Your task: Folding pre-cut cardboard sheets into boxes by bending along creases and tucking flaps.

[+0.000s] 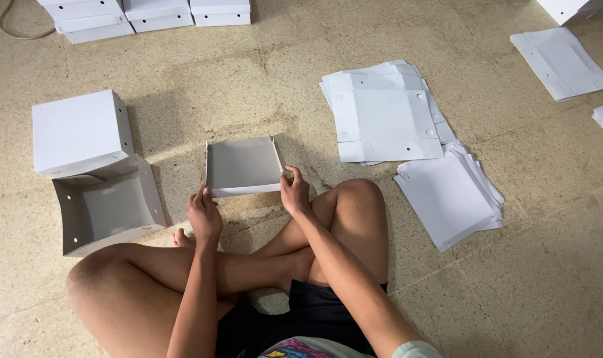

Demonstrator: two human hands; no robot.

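Note:
I sit cross-legged on the floor with a shallow white cardboard box tray in front of my shins. My left hand grips its near left corner. My right hand pinches its near right corner and side wall. The tray stands open side up, and its far wall is upright.
At the left, an open white box lies beside a closed white box. Two stacks of flat white cardboard blanks, one stack and another stack, lie at the right. More blanks and several stacked boxes lie farther off on the tiled floor.

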